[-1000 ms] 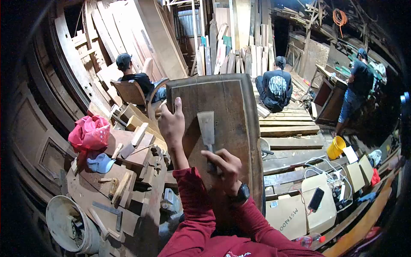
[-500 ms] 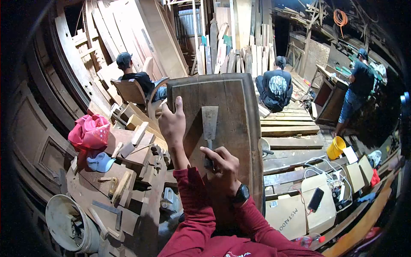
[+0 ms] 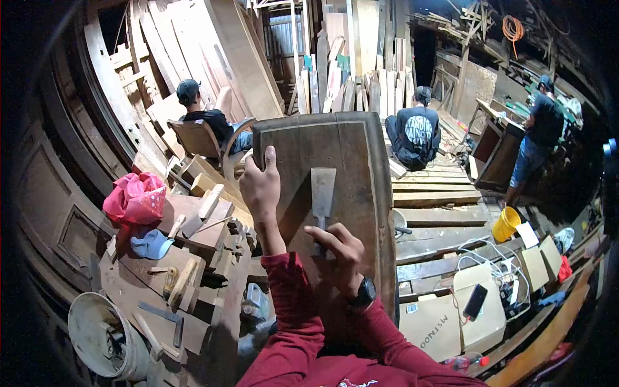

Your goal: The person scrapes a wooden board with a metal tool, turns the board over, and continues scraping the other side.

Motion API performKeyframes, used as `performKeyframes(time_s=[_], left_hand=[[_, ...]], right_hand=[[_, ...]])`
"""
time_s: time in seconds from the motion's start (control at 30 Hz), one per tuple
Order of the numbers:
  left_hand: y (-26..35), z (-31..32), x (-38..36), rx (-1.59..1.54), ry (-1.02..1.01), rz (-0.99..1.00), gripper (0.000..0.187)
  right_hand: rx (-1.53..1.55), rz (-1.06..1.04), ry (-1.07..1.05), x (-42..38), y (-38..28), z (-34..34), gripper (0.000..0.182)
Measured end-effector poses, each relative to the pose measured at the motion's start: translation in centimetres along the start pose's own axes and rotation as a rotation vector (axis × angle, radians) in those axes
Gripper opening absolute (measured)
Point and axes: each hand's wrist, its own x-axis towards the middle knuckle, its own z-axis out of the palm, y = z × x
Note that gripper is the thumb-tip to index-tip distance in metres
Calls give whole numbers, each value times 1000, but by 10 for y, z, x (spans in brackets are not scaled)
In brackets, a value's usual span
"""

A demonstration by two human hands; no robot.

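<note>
A dark wooden panel (image 3: 348, 148) with a raised border stands in front of me, its lower part running down between my arms. My right hand (image 3: 338, 255) is wrapped round the handle of a scraper (image 3: 323, 190), whose wide metal blade points up over the panel's face. My left hand (image 3: 261, 187) rests at the panel's left edge, thumb up; its other fingers are hidden round the edge.
At left are a pink bag (image 3: 134, 198), a blue cap (image 3: 151, 244), a metal square (image 3: 169, 316) and a white bucket (image 3: 106, 338). At right are a yellow bucket (image 3: 506, 224) and a phone (image 3: 476, 302). Three people (image 3: 416, 132) are farther back.
The scraper has shifted slightly right and down on the panel, and its blade stands more upright. My right hand moved slightly with it. My left hand is nearly still.
</note>
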Motion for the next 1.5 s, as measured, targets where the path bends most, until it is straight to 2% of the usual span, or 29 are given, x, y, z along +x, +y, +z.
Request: performKeyframes(time_s=[0.07, 0.17, 0.27, 0.37, 0.5, 0.63, 0.67, 0.77, 0.8, 0.93, 1.17, 1.2, 1.23, 1.3, 1.33, 1.43, 1.5], left_hand=[[-1, 1, 1, 18, 26, 12, 79], [-2, 6, 3, -11, 66, -15, 67], [2, 0, -3, 23, 53, 7, 73], [7, -4, -3, -11, 32, 35, 75], [-4, 5, 2, 3, 56, 33, 74], [9, -4, -6, -1, 64, 23, 75], [8, -5, -4, -26, 25, 19, 76], [4, 0, -3, 38, 102, 32, 74], [2, 0, -2, 22, 84, 20, 73], [2, -1, 0, 4, 26, 17, 70], [7, -4, -3, -13, 57, 40, 70], [-1, 2, 2, -8, 66, 43, 70], [-1, 2, 2, -2, 74, 41, 71], [-1, 1, -2, 14, 61, 15, 71], [3, -1, -1, 19, 62, 8, 72], [2, 0, -1, 8, 88, 50, 72], [3, -1, 0, -4, 60, 30, 72]], right_hand=[[-27, 3, -21, -1, 3, 0, 46], [-3, -21, -5, -3, 6, -4, 49], [-16, 89, 0, 4, -3, 0, 49], [-50, 36, -40, 2, 2, -5, 48], [63, 16, -70, -4, 3, -6, 50], [-20, -27, -79, -4, 2, 0, 48], [13, -68, -76, -8, 10, -3, 53], [17, -7, -48, -5, 3, -3, 54], [-11, 44, -53, 3, -1, -1, 52], [-7, 29, -75, 1, 2, -7, 55], [0, 117, 73, 0, 5, 3, 45], [52, 25, 92, -1, 4, -1, 45], [68, 31, 78, 0, 3, -2, 44], [101, 57, 54, 0, -2, 0, 41], [95, 174, 21, 1, -3, 4, 40], [1, 35, 73, 1, 2, 1, 39], [56, -1, 67, -1, 2, -5, 43]])
